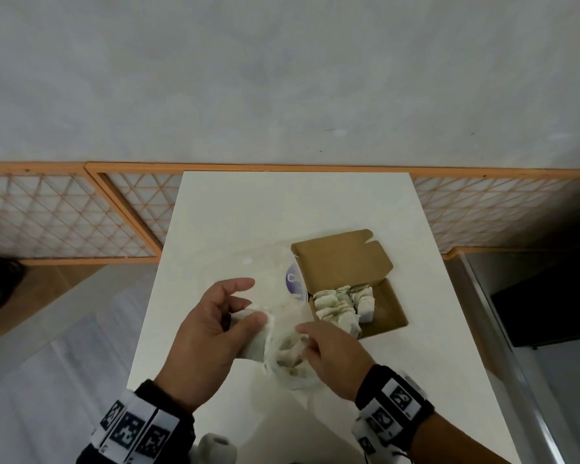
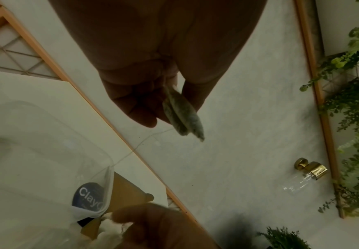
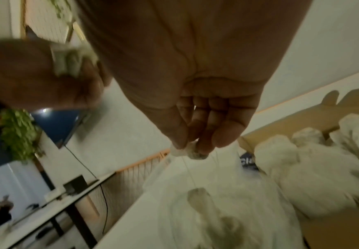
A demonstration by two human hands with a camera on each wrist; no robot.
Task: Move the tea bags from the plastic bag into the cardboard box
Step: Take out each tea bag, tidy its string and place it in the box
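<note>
My left hand (image 1: 245,316) holds a couple of pale tea bags (image 1: 253,343) (image 2: 182,116) pinched between thumb and fingers, just left of the clear plastic bag (image 1: 282,296). My right hand (image 1: 306,339) reaches into the bag's mouth and pinches a small tea bag piece (image 3: 193,152) from which thin strings run down to a tea bag (image 3: 197,197) in the bag. The open cardboard box (image 1: 390,313) lies to the right on the table, its lid flap up, with several tea bags (image 1: 344,304) piled in its left half.
A blue round label (image 1: 293,283) shows through the plastic beside the box. The white table (image 1: 282,212) is narrow, with orange lattice panels (image 1: 64,216) behind it. A white roll (image 1: 216,445) sits at the near edge. A glass bottle (image 2: 304,175) lies on the floor.
</note>
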